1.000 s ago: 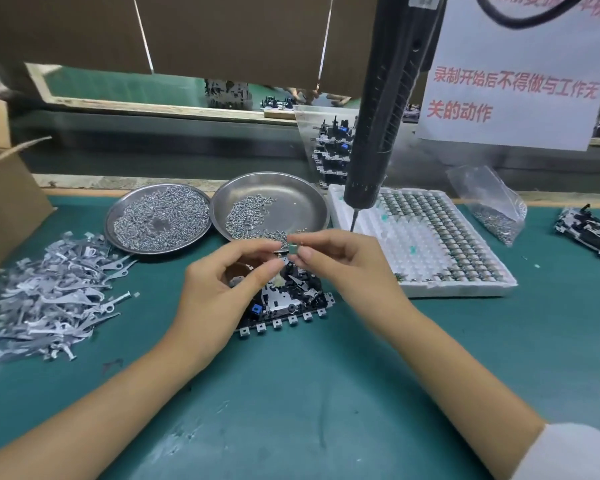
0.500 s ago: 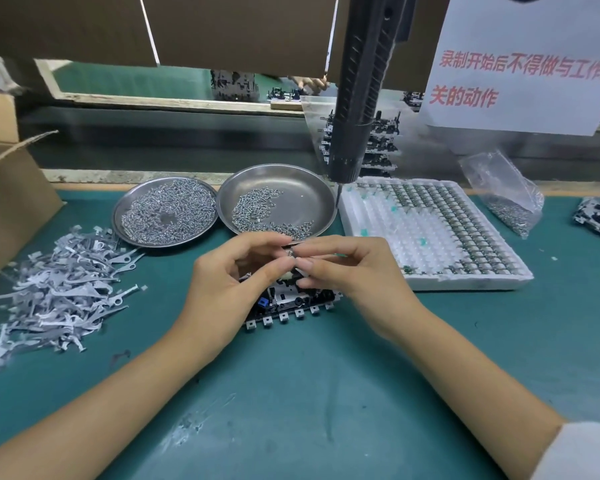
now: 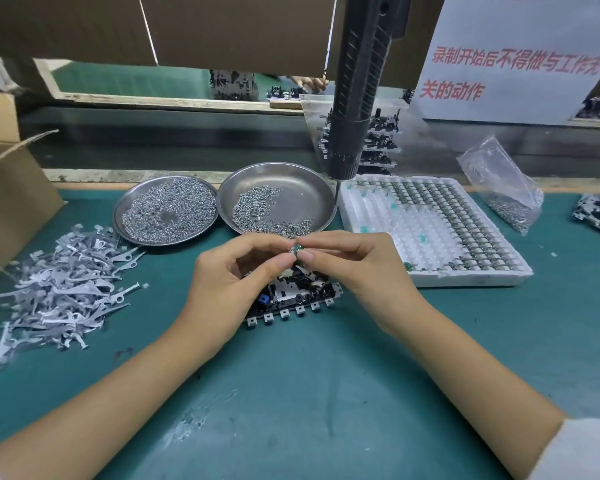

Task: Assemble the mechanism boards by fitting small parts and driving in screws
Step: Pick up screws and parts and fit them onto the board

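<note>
A black mechanism board (image 3: 293, 297) with a row of metal tabs along its near edge lies on the green mat at the centre. Just above it my left hand (image 3: 229, 282) and my right hand (image 3: 354, 268) meet fingertip to fingertip. Together they pinch a small part with a green face (image 3: 296, 248). Most of the part is hidden by my fingers. A black electric screwdriver (image 3: 357, 98) hangs from above, its bit tip near the right dish.
Two round steel dishes of screws, the left dish (image 3: 129, 206) and the right dish (image 3: 312, 188), sit behind the board. A white foam tray (image 3: 430, 278) of small parts lies to the right. Grey metal levers (image 3: 59, 285) are piled at left. A cardboard box (image 3: 11, 199) and a plastic bag (image 3: 503, 192) flank the mat.
My hands have stayed together above the board, the pinch shifting slightly and the part's green face now showing. The head view has drifted, so everything sits a little lower and leftward.
</note>
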